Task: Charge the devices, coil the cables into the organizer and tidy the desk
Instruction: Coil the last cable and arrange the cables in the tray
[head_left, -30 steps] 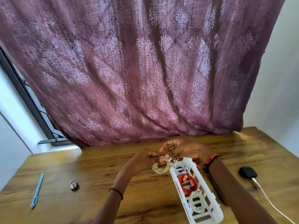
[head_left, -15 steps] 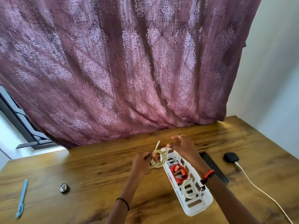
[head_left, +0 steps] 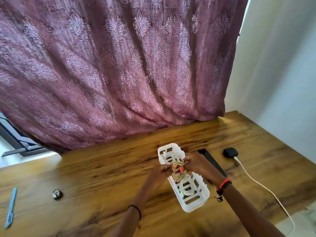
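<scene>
Blue pen [head_left: 10,208] lies at far lower left on the wooden desk [head_left: 102,168], long axis near vertical in frame. Small metal padlock [head_left: 57,193] is to its right, well apart. Left hand [head_left: 158,171] is centre frame, fingers curled, pinching the left side of a beige coiled cable [head_left: 177,164]; black band on that wrist. The coil is held over the middle of the white slotted organizer [head_left: 195,206], low over it; contact with the basket is unclear because of blur. Organizer sits on the desk, long axis diagonal: far end points up-left toward the purple curtain [head_left: 119,65], near end points to lower right. Inside it a red cable [head_left: 179,170] shows under the hands, and a white coiled cable [head_left: 187,188] lies in the near half. Right hand [head_left: 196,164] has fingers curled too, gripping the coil's right side; ring on a finger, red and black bands at the wrist. Black phone [head_left: 212,159] lies just beside the organizer, partly hidden by the right arm. Black earbud case [head_left: 230,152] is further right, with a white charging cable [head_left: 256,183] plugged in and trailing to lower right.
</scene>
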